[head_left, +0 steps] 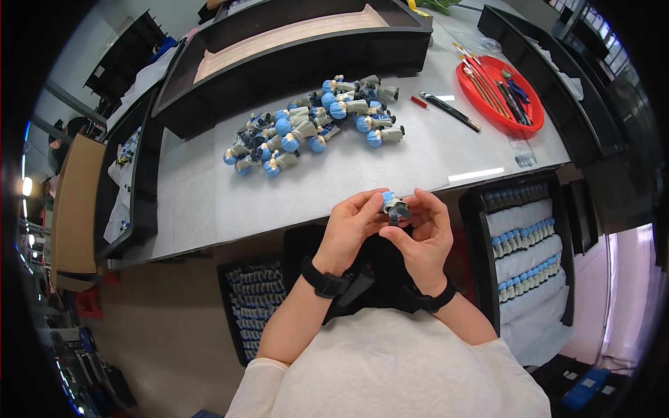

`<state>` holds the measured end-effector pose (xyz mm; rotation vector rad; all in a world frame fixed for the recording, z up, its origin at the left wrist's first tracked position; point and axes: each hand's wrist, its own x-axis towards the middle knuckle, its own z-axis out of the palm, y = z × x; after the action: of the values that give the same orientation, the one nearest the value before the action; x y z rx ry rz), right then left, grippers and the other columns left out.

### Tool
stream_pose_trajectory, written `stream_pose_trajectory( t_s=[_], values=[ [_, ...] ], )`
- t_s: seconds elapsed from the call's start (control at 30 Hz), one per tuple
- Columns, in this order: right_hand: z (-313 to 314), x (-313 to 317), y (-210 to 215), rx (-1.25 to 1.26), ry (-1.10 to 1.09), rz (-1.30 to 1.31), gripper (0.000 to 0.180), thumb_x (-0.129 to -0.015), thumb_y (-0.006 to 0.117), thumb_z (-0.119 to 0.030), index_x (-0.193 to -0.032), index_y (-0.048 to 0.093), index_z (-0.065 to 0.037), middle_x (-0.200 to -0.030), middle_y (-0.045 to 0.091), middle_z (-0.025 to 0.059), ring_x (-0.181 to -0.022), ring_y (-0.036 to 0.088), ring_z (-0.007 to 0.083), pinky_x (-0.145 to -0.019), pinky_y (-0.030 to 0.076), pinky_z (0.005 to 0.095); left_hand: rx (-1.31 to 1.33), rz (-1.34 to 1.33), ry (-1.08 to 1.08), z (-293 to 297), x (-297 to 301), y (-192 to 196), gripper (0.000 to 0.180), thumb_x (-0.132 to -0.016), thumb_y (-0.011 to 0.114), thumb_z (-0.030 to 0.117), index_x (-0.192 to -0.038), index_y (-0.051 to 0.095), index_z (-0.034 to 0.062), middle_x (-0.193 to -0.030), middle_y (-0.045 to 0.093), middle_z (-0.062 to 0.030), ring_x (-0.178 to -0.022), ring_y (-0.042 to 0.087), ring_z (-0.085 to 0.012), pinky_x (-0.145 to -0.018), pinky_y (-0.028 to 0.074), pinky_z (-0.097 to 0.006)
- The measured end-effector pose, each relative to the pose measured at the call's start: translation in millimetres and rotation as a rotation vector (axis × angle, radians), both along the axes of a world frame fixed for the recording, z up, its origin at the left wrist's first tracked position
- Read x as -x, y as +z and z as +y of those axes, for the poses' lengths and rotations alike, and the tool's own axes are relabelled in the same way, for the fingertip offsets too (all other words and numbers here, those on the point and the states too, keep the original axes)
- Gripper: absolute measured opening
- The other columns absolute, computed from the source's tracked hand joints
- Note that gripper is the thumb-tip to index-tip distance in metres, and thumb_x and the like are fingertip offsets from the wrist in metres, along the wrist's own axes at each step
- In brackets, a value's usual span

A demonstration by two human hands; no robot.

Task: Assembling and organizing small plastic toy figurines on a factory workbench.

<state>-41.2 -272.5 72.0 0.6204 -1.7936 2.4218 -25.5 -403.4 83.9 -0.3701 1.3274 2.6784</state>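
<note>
Between my two hands, just off the table's front edge, is a small figurine (394,207) with blue hair and a grey lower part. My left hand (352,226) pinches it near the blue head with thumb and forefinger. From the other side, the curled fingers of my right hand (426,237) touch its grey part, the thumb beneath. My fingers cover some of the figurine. Beyond them on the white table (279,202) lies a heap of similar blue-haired figurines (300,129), mostly on their sides.
A black bin (293,66) stands behind the heap. Right of it lie a dark pen-like tool (451,113) and a red basket (535,124) with brushes and tools. Black trays of figurines sit low at right (568,279) and lower left (226,299); another tray (144,188) stands left.
</note>
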Motion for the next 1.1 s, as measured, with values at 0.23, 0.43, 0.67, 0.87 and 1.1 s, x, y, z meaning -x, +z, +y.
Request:
stream_pose_trajectory(
  t_s=[0.23, 0.43, 0.67, 0.87, 1.1],
  values=[
    [31, 0, -3, 0.07, 0.168, -0.393, 0.028, -0.082, 0.061, -0.013, -0.105, 0.051, -0.001, -0.093, 0.056, 0.0031, -0.083, 0.053, 0.0081, -0.073, 0.046, 0.0221, 0.397, 0.278, 0.083, 15, -1, 3, 0.026, -0.083, 0.052, -0.002, -0.109, 0.052, -0.0037, -0.106, 0.057, -0.0119, -0.095, 0.055, -0.0156, -0.084, 0.044, -0.027],
    [76, -7, -14, -0.193, 0.123, -0.19, 0.031, -0.074, 0.064, -0.006, -0.104, 0.055, -0.002, -0.087, 0.062, 0.0056, -0.08, 0.059, 0.0103, -0.069, 0.048, 0.0234, 0.663, 0.527, -0.141, 37, -7, -5, 0.029, -0.08, 0.051, -0.007, -0.11, 0.053, -0.0026, -0.113, 0.054, -0.0148, -0.102, 0.054, -0.0198, -0.086, 0.043, -0.029],
    [222, -31, -58, -0.296, -0.452, -0.283, 0.029, -0.076, 0.061, 0.0, -0.104, 0.053, 0.0, -0.092, 0.059, 0.0067, -0.081, 0.058, 0.0112, -0.07, 0.049, 0.023, 1.086, 0.57, 0.186, 30, 20, -4, 0.024, -0.083, 0.052, -0.002, -0.107, 0.054, -0.0028, -0.109, 0.056, -0.0116, -0.097, 0.055, -0.0179, -0.087, 0.042, -0.029],
    [365, -99, -81, -0.964, -0.807, -0.639, 0.025, -0.059, 0.068, -0.008, -0.082, 0.057, -0.002, -0.073, 0.061, 0.007, -0.067, 0.058, 0.0133, -0.063, 0.047, 0.0257, 1.144, 0.467, 0.297, 6, 31, -24, 0.02, -0.084, 0.05, -0.002, -0.103, 0.056, -0.0024, -0.101, 0.059, -0.008, -0.091, 0.056, -0.015, -0.084, 0.042, -0.025],
    [404, -146, -114, -1.199, -0.515, -0.956, 0.026, -0.053, 0.071, -0.004, -0.073, 0.056, -0.001, -0.068, 0.059, 0.0046, -0.061, 0.054, 0.0117, -0.056, 0.045, 0.0247, 1.333, 0.575, 0.262, 9, 33, -26, 0.014, -0.082, 0.052, -0.003, -0.096, 0.056, -0.0042, -0.104, 0.057, -0.0106, -0.093, 0.055, -0.0173, -0.085, 0.042, -0.027]
  ],
)
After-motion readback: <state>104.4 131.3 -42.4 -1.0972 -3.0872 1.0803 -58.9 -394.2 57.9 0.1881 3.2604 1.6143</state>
